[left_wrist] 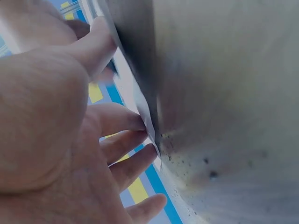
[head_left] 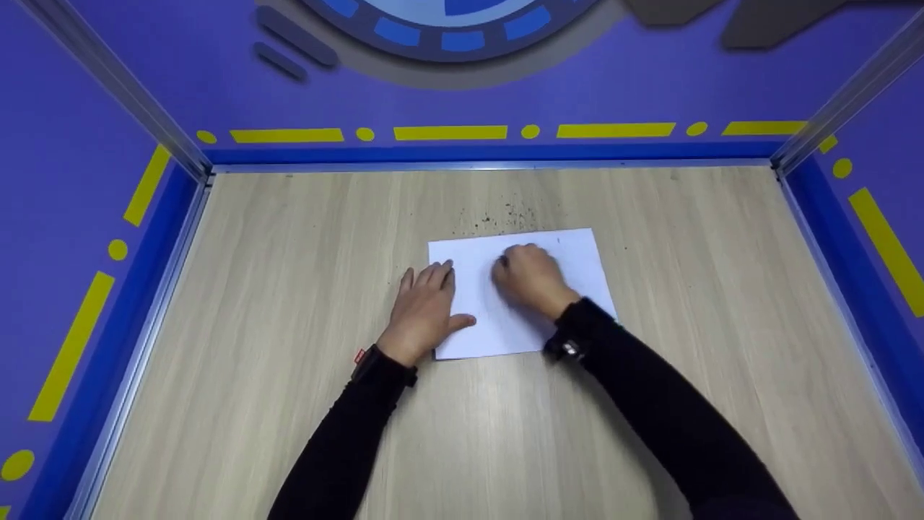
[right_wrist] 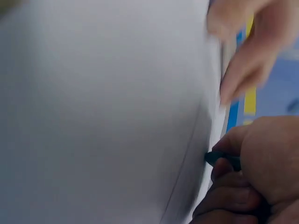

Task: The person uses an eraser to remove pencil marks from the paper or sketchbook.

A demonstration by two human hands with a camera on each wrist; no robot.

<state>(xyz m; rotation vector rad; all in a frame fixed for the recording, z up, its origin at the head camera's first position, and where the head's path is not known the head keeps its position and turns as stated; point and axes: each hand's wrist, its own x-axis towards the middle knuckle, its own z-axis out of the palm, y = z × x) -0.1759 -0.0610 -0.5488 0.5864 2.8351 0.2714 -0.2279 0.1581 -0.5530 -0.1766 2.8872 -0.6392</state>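
Note:
A white sheet of paper [head_left: 491,325] lies slightly turned on the wooden table. My left hand [head_left: 422,310] rests on its left part, fingers extended and thumb spread toward the middle. Seen from the left wrist, the fingertips [left_wrist: 150,151] touch the paper's edge. My right hand [head_left: 530,274] is over the upper middle of the sheet, fingers curled. It pinches a small dark green thing with a blunt tip [right_wrist: 212,157] against the paper; most of it is hidden in the hand. One thin line [right_wrist: 180,170] runs along the sheet in the right wrist view.
Dark crumbs [head_left: 509,214] are scattered on the table [head_left: 289,289] just beyond the sheet's far edge. Blue-purple panels with yellow marks [head_left: 451,133] wall in the back and both sides, with metal strips [head_left: 491,166] along their foot.

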